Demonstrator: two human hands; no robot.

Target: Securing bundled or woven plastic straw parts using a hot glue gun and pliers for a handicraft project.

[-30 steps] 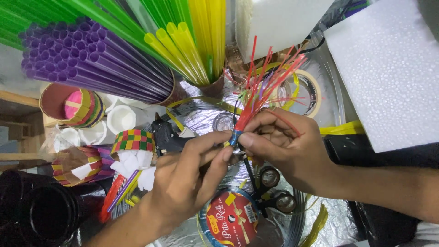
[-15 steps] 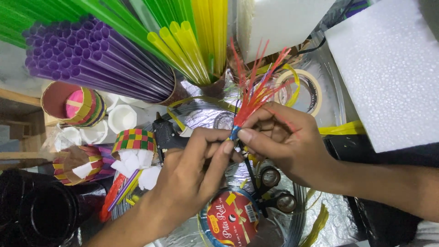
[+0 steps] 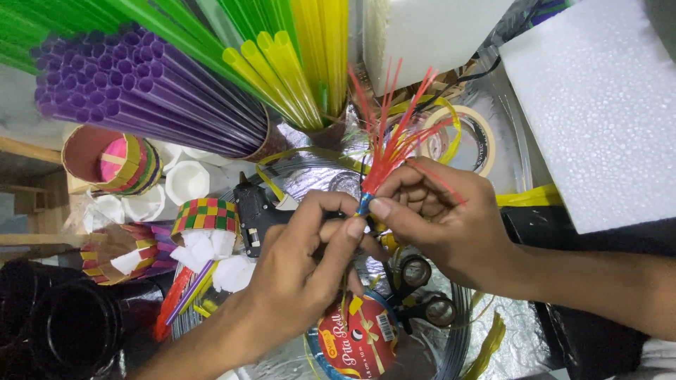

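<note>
— Cluttered craft table, silver foil underneath, purple straws and yellow straws behind?

— Yes. Red strip tassel held mid-frame, long axis tilted, splayed ends pointing up-right toward tape roll.

— Grip?

— Right hand pinching bound blue base; left hand fingertips pressed there too.
</note>
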